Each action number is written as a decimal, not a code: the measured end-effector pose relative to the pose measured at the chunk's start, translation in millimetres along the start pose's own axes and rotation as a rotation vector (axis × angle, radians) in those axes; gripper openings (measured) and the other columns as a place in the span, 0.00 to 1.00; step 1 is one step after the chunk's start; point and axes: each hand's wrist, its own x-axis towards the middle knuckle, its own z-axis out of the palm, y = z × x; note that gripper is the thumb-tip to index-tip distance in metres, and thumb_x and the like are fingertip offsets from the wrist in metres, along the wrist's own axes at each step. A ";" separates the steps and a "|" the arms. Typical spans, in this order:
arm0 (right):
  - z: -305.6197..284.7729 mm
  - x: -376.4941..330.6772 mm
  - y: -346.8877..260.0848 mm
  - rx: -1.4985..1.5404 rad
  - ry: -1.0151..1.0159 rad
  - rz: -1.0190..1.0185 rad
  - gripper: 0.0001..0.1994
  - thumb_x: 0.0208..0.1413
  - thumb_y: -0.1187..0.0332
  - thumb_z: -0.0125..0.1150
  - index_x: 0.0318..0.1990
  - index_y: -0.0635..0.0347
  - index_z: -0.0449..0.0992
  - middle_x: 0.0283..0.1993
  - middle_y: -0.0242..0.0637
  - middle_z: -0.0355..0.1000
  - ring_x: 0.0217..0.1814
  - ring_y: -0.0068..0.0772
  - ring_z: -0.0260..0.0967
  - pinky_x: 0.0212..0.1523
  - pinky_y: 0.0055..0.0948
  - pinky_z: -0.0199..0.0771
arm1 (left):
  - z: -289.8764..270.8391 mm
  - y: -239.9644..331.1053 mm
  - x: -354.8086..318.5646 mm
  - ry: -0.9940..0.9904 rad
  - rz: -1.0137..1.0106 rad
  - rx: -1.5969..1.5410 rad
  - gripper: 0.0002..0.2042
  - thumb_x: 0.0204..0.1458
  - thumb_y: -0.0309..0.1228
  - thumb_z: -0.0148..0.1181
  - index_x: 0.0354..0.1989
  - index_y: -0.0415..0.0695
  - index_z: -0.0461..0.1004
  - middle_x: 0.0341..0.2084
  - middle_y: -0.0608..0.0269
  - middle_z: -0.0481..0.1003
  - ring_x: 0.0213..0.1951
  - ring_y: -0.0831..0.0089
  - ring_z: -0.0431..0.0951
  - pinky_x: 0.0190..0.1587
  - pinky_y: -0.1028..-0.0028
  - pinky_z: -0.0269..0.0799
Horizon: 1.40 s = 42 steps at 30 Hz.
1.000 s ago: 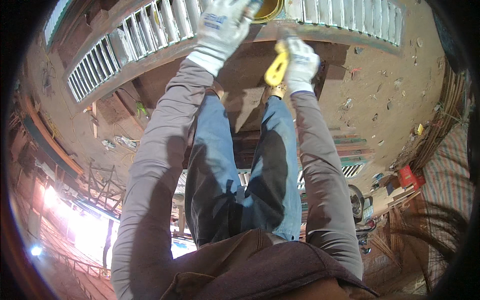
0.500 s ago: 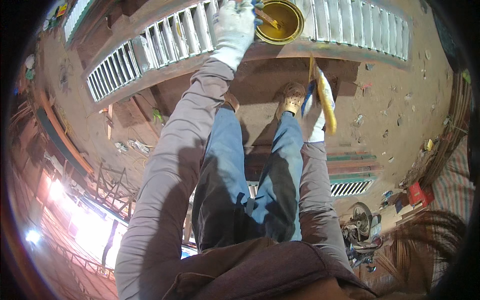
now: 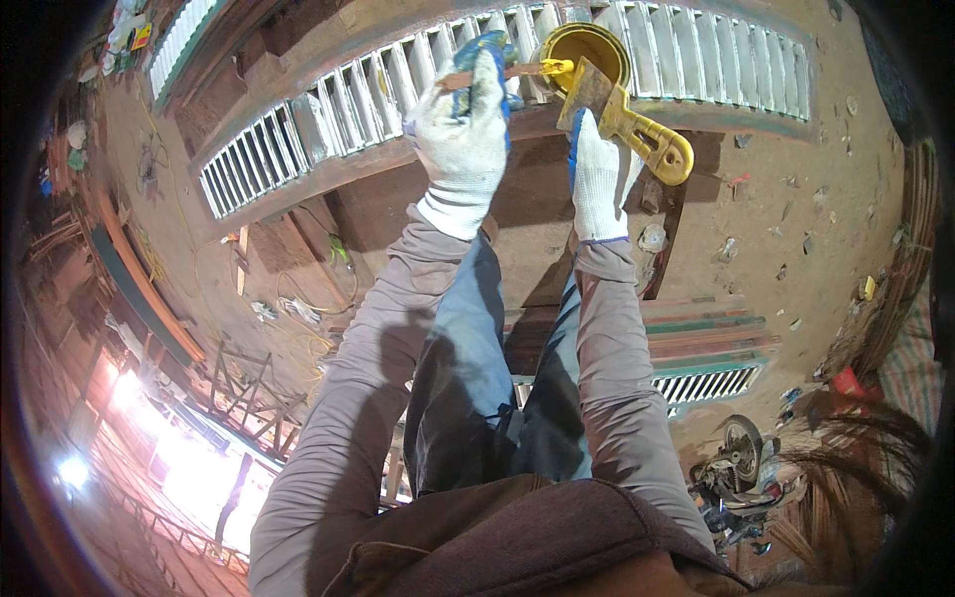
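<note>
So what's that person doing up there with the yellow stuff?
A person in white gloves works above a white slatted frame. The left hand holds a thin stick over a yellow pot. The right hand grips a yellow-handled scraper, its blade by the pot's rim. Below are dirt ground and scattered wood.

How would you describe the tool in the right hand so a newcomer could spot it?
Start at the long white slatted panel across the top. Near the yellow tin, the gloved right hand grips a scraper: its bright yellow handle ends in a ring.
</note>
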 end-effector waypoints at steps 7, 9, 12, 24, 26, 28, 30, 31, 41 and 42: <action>-6.8 -0.6 14.3 0.208 -0.207 -0.103 0.15 0.65 0.62 0.52 0.47 0.62 0.79 0.36 0.43 0.78 0.35 0.27 0.77 0.36 0.30 0.76 | 19.7 -15.6 -16.1 -0.104 0.090 -0.015 0.11 0.58 0.25 0.60 0.47 0.31 0.77 0.36 0.61 0.81 0.34 0.81 0.78 0.37 0.80 0.75; -16.7 2.0 18.0 0.485 -0.241 -0.005 0.13 0.64 0.66 0.54 0.49 0.66 0.77 0.40 0.44 0.77 0.39 0.31 0.77 0.40 0.32 0.78 | 27.1 -20.5 -19.1 -0.127 0.126 -0.007 0.11 0.59 0.25 0.60 0.47 0.32 0.77 0.36 0.61 0.81 0.35 0.80 0.78 0.38 0.80 0.75; -38.4 2.7 21.2 0.965 -0.176 0.304 0.15 0.59 0.71 0.60 0.50 0.74 0.74 0.48 0.45 0.76 0.45 0.39 0.77 0.47 0.38 0.82 | 45.1 -48.3 -9.7 -0.137 0.184 -0.049 0.11 0.55 0.27 0.62 0.45 0.35 0.78 0.36 0.57 0.80 0.34 0.69 0.81 0.39 0.76 0.76; -65.6 56.8 125.1 -0.400 0.032 -0.492 0.17 0.58 0.71 0.56 0.56 0.52 0.75 0.53 0.36 0.75 0.53 0.35 0.75 0.55 0.31 0.73 | 65.0 -159.4 50.0 -0.249 -0.150 0.486 0.21 0.51 0.35 0.58 0.53 0.37 0.71 0.41 0.51 0.78 0.43 0.59 0.78 0.49 0.63 0.73; -63.2 69.3 141.4 -0.647 0.055 -0.464 0.19 0.58 0.67 0.53 0.58 0.47 0.74 0.56 0.33 0.74 0.54 0.34 0.74 0.56 0.29 0.72 | 40.3 -153.6 48.8 -0.270 -0.113 0.233 0.18 0.55 0.32 0.56 0.53 0.39 0.72 0.37 0.61 0.77 0.35 0.74 0.77 0.40 0.72 0.75; -41.0 66.6 147.5 -0.665 0.095 -0.462 0.20 0.56 0.69 0.51 0.58 0.47 0.73 0.57 0.34 0.72 0.57 0.35 0.70 0.55 0.34 0.70 | -6.1 -148.9 51.1 -0.242 -0.326 0.019 0.16 0.57 0.35 0.56 0.51 0.42 0.73 0.35 0.63 0.77 0.33 0.76 0.77 0.34 0.76 0.74; -5.9 45.0 133.7 -0.728 0.085 -0.521 0.20 0.54 0.70 0.52 0.56 0.48 0.75 0.57 0.34 0.72 0.58 0.36 0.68 0.53 0.37 0.69 | -60.4 -165.0 62.3 -0.052 -0.512 -0.241 0.09 0.56 0.33 0.58 0.43 0.46 0.73 0.30 0.65 0.75 0.27 0.74 0.76 0.25 0.77 0.73; 7.4 31.5 128.3 -0.762 0.055 -0.551 0.20 0.53 0.70 0.52 0.54 0.48 0.75 0.57 0.34 0.71 0.59 0.36 0.67 0.52 0.38 0.68 | -89.6 -169.7 69.8 -0.039 -0.628 -0.266 0.06 0.55 0.32 0.59 0.39 0.47 0.73 0.28 0.67 0.74 0.24 0.75 0.75 0.24 0.76 0.72; -40.2 62.0 154.3 -0.622 0.211 -0.478 0.15 0.57 0.67 0.58 0.52 0.51 0.78 0.52 0.35 0.75 0.53 0.36 0.74 0.54 0.32 0.72 | -245.8 -230.2 60.3 -0.177 -0.281 0.520 0.08 0.59 0.29 0.54 0.45 0.46 0.73 0.38 0.64 0.73 0.38 0.76 0.73 0.36 0.75 0.75; -47.5 72.3 157.9 -0.643 0.176 -0.450 0.17 0.56 0.67 0.57 0.53 0.49 0.77 0.54 0.34 0.74 0.54 0.36 0.73 0.55 0.31 0.72 | -243.2 -236.8 62.9 -0.036 -0.509 0.091 0.08 0.59 0.30 0.54 0.46 0.46 0.73 0.38 0.64 0.73 0.38 0.75 0.73 0.37 0.75 0.75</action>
